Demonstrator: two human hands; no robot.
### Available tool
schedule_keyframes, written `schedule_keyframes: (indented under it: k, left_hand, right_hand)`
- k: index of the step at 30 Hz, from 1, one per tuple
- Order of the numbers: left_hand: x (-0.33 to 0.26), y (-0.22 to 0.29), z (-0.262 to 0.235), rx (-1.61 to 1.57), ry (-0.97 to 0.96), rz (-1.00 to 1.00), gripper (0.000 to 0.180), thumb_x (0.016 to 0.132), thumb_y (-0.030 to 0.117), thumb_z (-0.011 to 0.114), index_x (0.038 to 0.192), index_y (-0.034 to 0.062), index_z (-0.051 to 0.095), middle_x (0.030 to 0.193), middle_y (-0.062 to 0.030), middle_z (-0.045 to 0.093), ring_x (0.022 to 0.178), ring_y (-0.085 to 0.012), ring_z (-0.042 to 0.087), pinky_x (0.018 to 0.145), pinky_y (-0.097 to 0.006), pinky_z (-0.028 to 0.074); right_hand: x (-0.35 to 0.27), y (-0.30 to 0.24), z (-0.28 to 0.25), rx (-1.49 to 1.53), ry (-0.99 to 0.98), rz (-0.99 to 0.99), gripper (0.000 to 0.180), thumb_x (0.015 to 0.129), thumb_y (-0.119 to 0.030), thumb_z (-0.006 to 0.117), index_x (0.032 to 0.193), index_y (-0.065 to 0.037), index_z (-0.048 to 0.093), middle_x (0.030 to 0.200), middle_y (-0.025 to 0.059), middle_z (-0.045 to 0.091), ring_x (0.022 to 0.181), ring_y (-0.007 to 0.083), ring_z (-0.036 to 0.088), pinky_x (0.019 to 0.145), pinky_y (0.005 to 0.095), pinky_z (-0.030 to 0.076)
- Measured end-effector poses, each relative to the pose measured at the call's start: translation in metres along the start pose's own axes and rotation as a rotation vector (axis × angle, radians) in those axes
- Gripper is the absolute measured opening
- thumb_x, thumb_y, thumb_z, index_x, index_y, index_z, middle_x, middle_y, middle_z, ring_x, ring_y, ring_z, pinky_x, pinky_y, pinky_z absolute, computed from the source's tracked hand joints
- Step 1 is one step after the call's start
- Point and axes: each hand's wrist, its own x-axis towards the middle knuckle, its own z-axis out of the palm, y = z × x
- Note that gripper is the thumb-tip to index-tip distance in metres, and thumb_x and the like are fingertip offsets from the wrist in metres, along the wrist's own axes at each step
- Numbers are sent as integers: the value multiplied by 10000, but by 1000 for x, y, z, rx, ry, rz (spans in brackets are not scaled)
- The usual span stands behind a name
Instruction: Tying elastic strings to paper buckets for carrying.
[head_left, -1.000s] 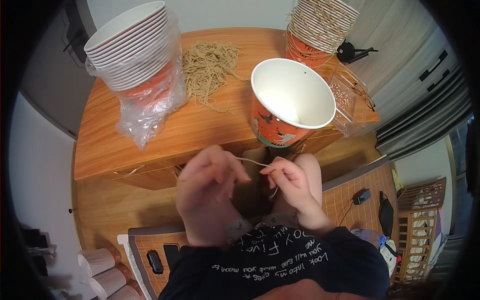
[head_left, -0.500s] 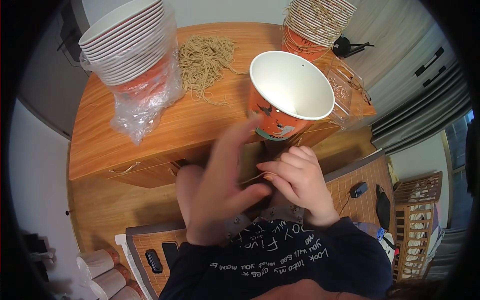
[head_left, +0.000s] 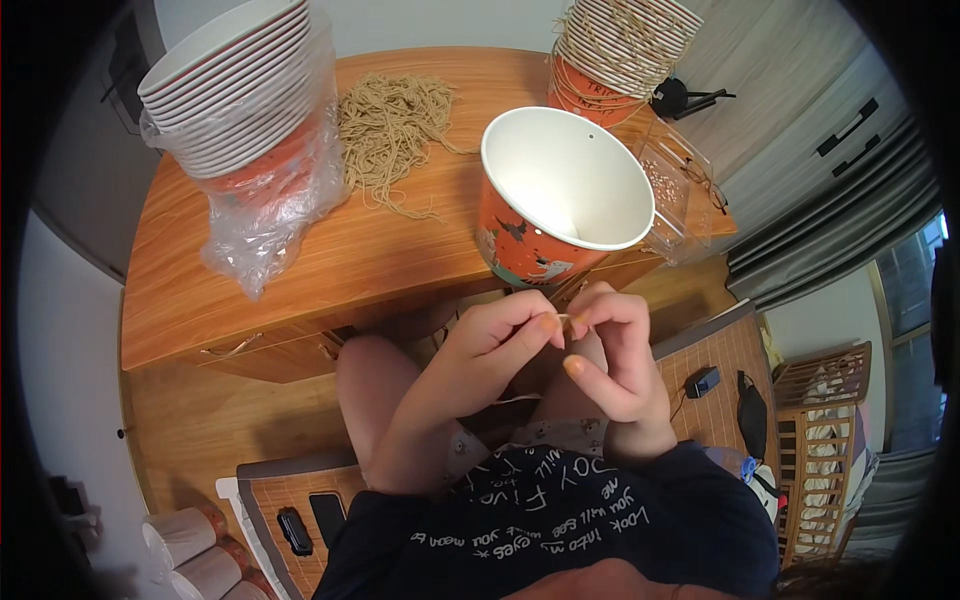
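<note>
In front of my body, above my lap, my left hand (head_left: 505, 345) is closed, pinching the end of a thin tan string (head_left: 563, 316) between thumb and fingertips. My right hand (head_left: 618, 350) is right beside it, fingers bent and thumb apart from them; the string's tip reaches its fingertips, but no firm grip shows. Just beyond both hands, a single orange paper bucket (head_left: 520, 240) with a white inside stands upright at the table's near edge. Small holes show near its rim, on the near and far sides. A tangled heap of tan string (head_left: 395, 135) lies farther back, left of the bucket.
On the wooden table (head_left: 330, 275), a stack of buckets in clear plastic (head_left: 235, 110) stands left. Another stack with strings (head_left: 625, 50) stands at the back right, near a clear tray (head_left: 675, 190) with small beads and eyeglasses (head_left: 705, 178). A phone (head_left: 327, 520) lies beside me, left.
My left hand has come across from near the bucket to the right hand and now pinches the string. The right thumb has parted from its fingers. The view has shifted slightly.
</note>
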Motion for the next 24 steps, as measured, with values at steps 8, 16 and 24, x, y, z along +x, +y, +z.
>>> schedule_keyframes:
  k: [8,16,24]
  left_hand:
    - [-1,5,-4,-113,-6,-88,183,1016,141,477,917,39,592,824,28,559,784,-45,482,695,-215,406]
    - [2,-1,3,-155,-48,-100,149,1004,142,513,916,37,572,760,31,543,711,-48,470,635,-212,396]
    - [18,26,11,168,45,164,107,961,118,567,911,30,603,700,-37,596,583,-98,546,540,-263,433]
  right_hand:
    - [-8,6,9,265,259,112,403,900,23,620,1248,-13,421,1144,122,556,1016,165,551,931,301,436]
    - [0,8,3,47,242,-18,260,886,31,638,1105,-18,509,940,120,618,783,182,582,716,306,468]
    - [37,-8,-22,-113,192,-198,271,809,54,692,1010,-34,532,739,76,648,653,195,573,643,305,429]
